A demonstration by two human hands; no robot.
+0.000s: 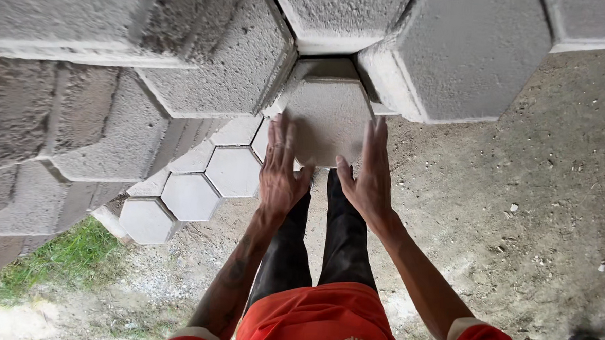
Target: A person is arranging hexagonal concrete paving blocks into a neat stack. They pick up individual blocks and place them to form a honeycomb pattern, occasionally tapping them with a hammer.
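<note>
Head view, looking down past orange shorts [313, 320] and dark leggings: a worker's left hand [280, 172] and right hand [369, 176] press flat, fingers extended and close together, against the near edge of a grey hexagonal concrete paver [327, 113]. It sits low in a gap between taller stacks of pavers [471, 55], above the dirt ground [518, 220]. Judging by the grip, the block is being seated or drawn out; the next move calls for a firm two-handed hold. Its surface looks coarse, sharp-edged, heavy.
</note>
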